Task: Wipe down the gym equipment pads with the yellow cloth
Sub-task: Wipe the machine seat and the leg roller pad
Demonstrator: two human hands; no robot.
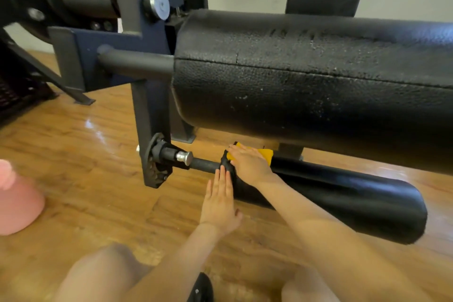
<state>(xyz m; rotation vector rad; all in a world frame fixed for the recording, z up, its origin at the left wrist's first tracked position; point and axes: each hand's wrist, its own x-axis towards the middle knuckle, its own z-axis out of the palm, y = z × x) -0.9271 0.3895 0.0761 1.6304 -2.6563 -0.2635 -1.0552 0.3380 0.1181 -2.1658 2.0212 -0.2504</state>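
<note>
Glossy wooden flooring [81, 144] runs under a dark steel gym machine frame [147, 110], with a pale wall behind it. Two black roller pads jut out to the right: a large textured upper pad [306, 81] close to the camera, and a smoother lower pad [343, 198] on a thin bar [203, 164] near the floor. The yellow cloth [266, 154] lies on the inner end of the lower pad, pressed down by the right hand [247, 163], whose fingers lie flat over it (not curled round it). The left hand [219, 201] is open too, fingers straight and together, fingertips touching the pad's end face beside the bar. A pink object [17, 201] sits on the floor at far left, and bare knees show at the bottom edge.
</note>
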